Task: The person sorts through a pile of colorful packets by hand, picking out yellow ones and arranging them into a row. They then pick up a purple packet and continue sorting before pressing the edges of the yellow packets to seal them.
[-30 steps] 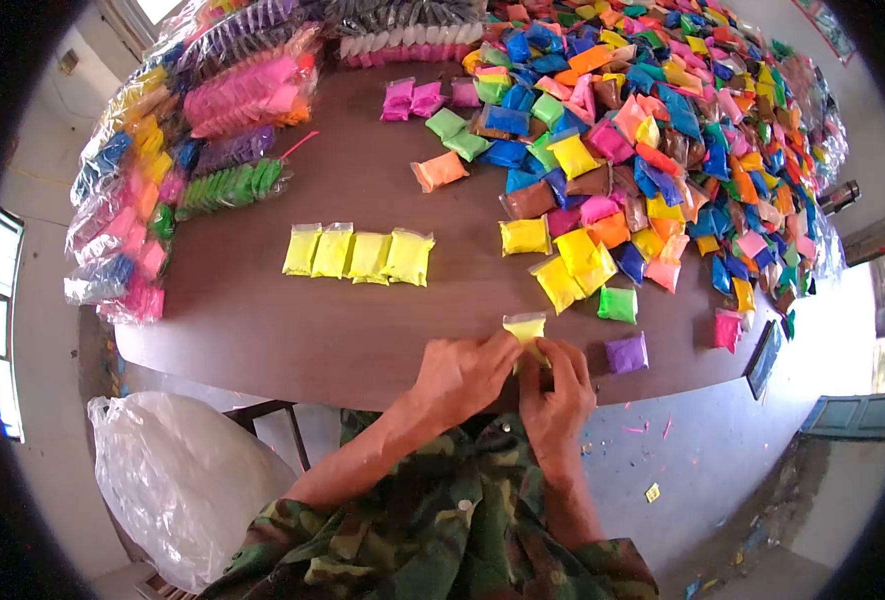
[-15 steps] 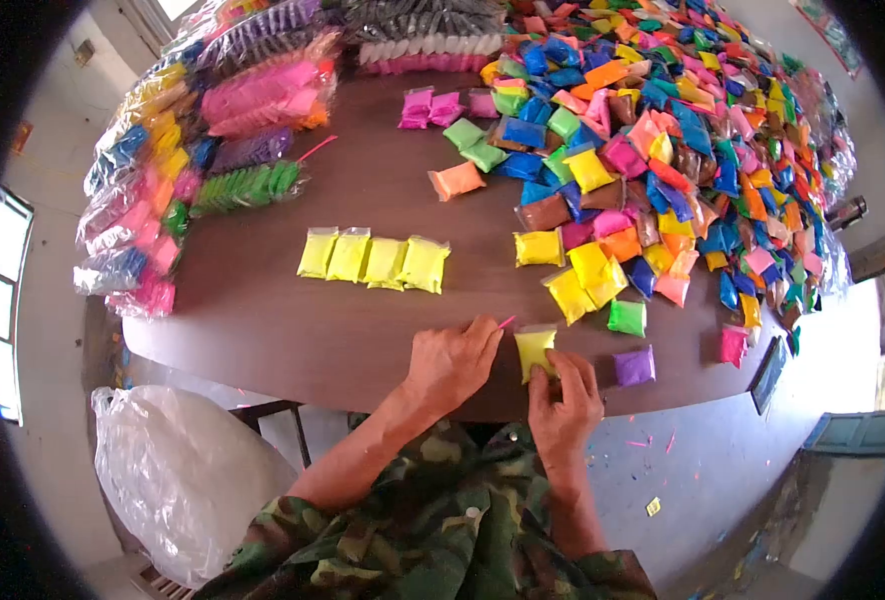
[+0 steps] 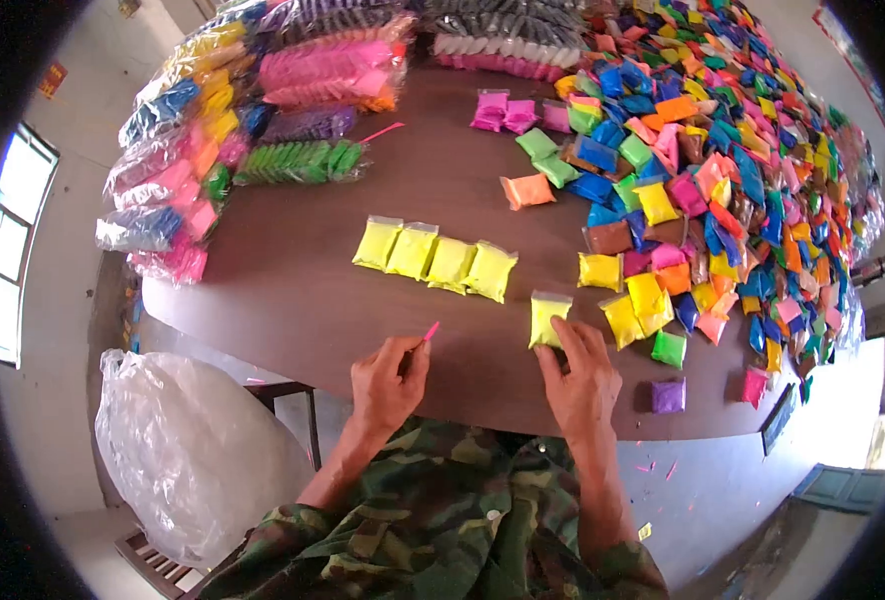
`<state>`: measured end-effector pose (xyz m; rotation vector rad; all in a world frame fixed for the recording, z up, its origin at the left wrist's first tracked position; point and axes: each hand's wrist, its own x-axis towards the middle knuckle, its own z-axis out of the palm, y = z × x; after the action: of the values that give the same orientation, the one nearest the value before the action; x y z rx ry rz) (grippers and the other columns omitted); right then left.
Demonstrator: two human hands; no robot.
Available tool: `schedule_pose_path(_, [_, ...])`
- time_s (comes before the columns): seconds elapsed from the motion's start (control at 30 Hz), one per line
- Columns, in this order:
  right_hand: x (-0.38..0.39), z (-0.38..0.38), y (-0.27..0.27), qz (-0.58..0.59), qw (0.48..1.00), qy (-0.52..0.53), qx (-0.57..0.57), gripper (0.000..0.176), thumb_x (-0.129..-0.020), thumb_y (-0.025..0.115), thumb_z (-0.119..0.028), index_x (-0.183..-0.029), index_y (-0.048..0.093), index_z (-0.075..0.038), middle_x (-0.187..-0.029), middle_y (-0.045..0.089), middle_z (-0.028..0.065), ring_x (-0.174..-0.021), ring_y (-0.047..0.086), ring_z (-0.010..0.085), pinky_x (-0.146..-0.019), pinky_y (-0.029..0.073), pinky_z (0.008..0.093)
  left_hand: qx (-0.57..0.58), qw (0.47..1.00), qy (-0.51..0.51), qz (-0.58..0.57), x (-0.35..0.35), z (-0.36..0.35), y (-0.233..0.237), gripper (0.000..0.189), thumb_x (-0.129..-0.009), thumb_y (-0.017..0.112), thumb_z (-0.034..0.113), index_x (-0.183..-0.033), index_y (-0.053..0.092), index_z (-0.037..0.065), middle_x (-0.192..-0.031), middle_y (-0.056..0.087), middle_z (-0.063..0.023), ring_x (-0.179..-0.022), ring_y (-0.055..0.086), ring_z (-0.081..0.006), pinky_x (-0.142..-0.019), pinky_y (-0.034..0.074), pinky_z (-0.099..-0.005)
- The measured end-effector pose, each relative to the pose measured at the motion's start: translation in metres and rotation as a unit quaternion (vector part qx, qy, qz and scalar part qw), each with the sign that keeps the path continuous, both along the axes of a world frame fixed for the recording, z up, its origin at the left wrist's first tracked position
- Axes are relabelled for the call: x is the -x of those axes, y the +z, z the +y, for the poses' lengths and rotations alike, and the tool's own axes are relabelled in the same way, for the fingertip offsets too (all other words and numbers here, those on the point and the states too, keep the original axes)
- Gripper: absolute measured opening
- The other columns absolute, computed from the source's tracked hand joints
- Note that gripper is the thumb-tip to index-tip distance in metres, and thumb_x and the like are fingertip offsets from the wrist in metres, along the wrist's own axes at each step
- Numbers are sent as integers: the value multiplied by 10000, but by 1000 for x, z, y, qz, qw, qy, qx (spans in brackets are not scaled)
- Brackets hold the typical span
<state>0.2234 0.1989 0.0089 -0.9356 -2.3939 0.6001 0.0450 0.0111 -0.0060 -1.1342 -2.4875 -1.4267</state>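
Observation:
My right hand (image 3: pixel 583 375) rests on the brown table (image 3: pixel 303 290), fingertips on the lower edge of a yellow powder packet (image 3: pixel 548 317) lying flat. My left hand (image 3: pixel 388 380) sits near the table's front edge, its fingers pinched on a small pink strip (image 3: pixel 430 331) that sticks up from them. A row of several yellow packets (image 3: pixel 435 257) lies side by side just beyond and left of the held packet.
A big heap of many-coloured packets (image 3: pixel 703 150) covers the table's right and far side. Bundled packets in clear bags (image 3: pixel 213 140) line the left and back. Loose green (image 3: pixel 669 347) and purple (image 3: pixel 668 395) packets lie right of my hand. A white plastic bag (image 3: pixel 193 455) sits below left.
My right hand has slid the yellow packet up the table toward the yellow row. My left hand has let go of the packet and pulled away left, keeping the pink strip.

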Motion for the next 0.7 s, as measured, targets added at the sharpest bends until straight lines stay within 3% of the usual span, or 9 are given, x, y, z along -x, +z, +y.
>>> schedule_pose_path(0.33, [58, 27, -7, 11, 997, 19, -76, 404, -921, 810, -238, -1294, 707, -121, -1197, 708, 101, -1001, 744, 317, -796, 619, 424, -20, 999, -11, 43, 1, 3, -5, 91, -933, 804, 65, -951, 715, 57, -668, 644, -114, -518, 626, -262, -507, 479, -358])
schedule_pose_path(0.43, [58, 23, -4, -1, 999, 8, -33, 417, -920, 813, -239, -1299, 695, -110, -1197, 706, 108, -1022, 736, 323, -788, 619, 426, -16, 999, -14, 31, 1, 2, -5, 97, -928, 811, 72, -955, 718, 59, -673, 647, -114, -519, 619, -270, -512, 479, -361])
schedule_pose_path(0.53, [50, 20, 1, 24, 1000, 3, 1, 396, -921, 809, -211, -1284, 693, -104, -1189, 710, 106, -1021, 735, 336, -804, 617, 430, 21, 999, -29, 9, 1, -3, -5, 89, -959, 790, 69, -1009, 730, 26, -768, 715, -164, -626, 723, -235, -592, 544, -339])
schedule_pose_path(0.57, [46, 23, 2, 31, 999, 9, -39, 383, -918, 808, -206, -1269, 702, -97, -1194, 711, 103, -1030, 732, 336, -829, 609, 437, 32, 999, -30, 6, 1, -4, -3, 84, -963, 785, 70, -1010, 732, 26, -757, 708, -156, -621, 712, -215, -588, 538, -335])
schedule_pose_path(0.7, [32, 50, 19, 18, 990, 2, -141, 347, -906, 806, -186, -1225, 725, -76, -1215, 706, 94, -1076, 706, 341, -909, 574, 458, 5, 999, -17, 27, 0, 1, -5, 93, -937, 800, 65, -951, 708, 60, -679, 639, -116, -543, 626, -280, -524, 482, -363])
